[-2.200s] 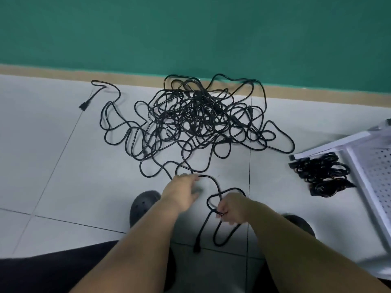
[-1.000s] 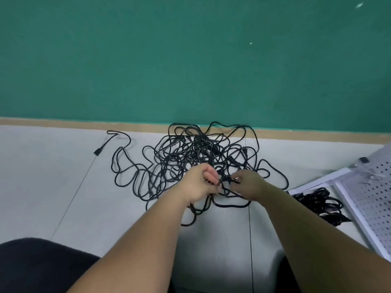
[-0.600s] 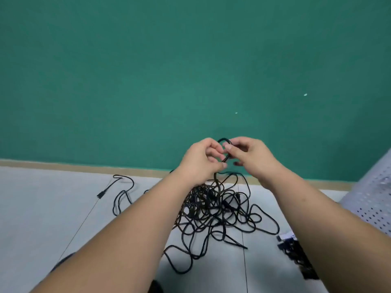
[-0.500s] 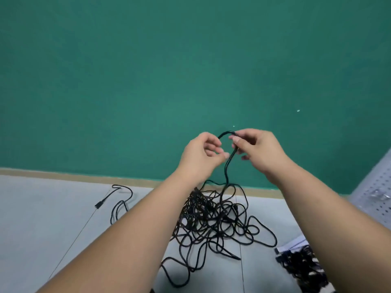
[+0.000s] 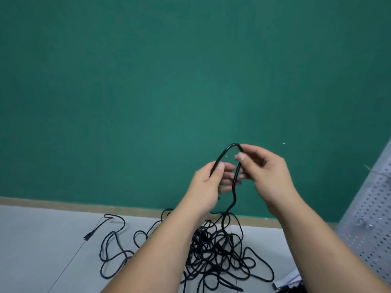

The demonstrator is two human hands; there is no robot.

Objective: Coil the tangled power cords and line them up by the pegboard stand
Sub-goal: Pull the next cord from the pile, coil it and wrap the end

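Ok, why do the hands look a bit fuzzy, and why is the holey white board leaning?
Head view: the left hand and right hand look slightly blurred around the cord. The wide lens probably tilts the pegboard stand at the right edge. The light is soft and even, with no glare on the green wall.

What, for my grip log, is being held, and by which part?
One black power cord: left hand and right hand each pinch a side of its raised loop.
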